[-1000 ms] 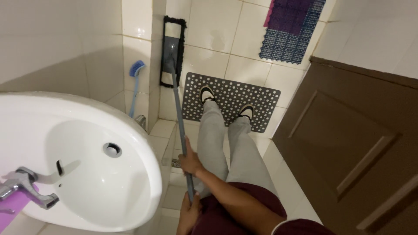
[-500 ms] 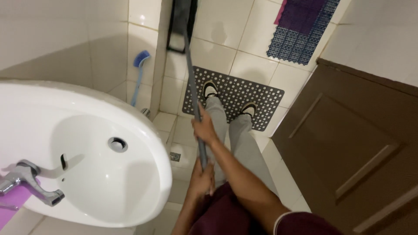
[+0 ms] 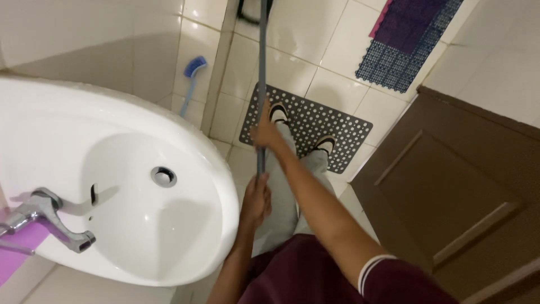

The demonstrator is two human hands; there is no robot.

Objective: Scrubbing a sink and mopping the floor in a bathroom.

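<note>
A long grey mop handle (image 3: 261, 67) runs from my hands up to the top edge, where its black mop head (image 3: 247, 14) is partly cut off on the tiled floor. My right hand (image 3: 265, 132) grips the handle higher up, arm stretched forward. My left hand (image 3: 256, 200) holds the handle's lower end, close to my body. My feet in black-and-white sandals stand on a dark perforated mat (image 3: 315, 126).
A white washbasin (image 3: 112, 186) with a chrome tap (image 3: 50, 217) fills the left. A blue brush (image 3: 192, 76) leans in the corner by the wall. A brown door (image 3: 461, 202) stands at the right. Blue and purple mats (image 3: 405, 39) lie at the far top right.
The mop has been pushed forward, its head now sliding out of view at the top. Both hands moved along with the handle, and the view tilted closer.
</note>
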